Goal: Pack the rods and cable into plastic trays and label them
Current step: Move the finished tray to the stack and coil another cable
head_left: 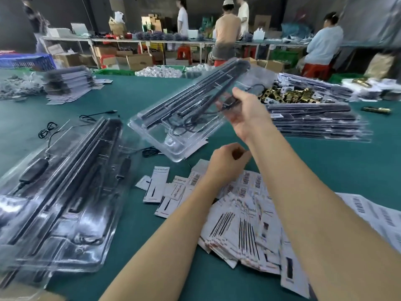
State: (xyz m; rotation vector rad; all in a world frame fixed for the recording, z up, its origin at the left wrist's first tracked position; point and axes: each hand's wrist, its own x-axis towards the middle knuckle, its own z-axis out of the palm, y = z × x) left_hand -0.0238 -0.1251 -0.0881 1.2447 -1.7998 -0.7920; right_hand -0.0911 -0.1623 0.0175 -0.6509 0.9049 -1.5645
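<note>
My right hand (245, 111) grips the right edge of a clear plastic tray (173, 127) and holds it tilted above the green table. Black rods (195, 92) and a coiled black cable (188, 122) lie inside that tray. My left hand (225, 159) hovers with curled fingers over a heap of printed label cards (245, 222); whether it pinches a card is hidden. A stack of filled trays (65, 192) lies at the left.
Another stack of packed trays (314, 120) lies at the right, behind it brass parts (288, 94). Barcode sheets (373, 211) sit at far right, loose cables (47, 129) at left. Card stacks (69, 83) and several people stand further back.
</note>
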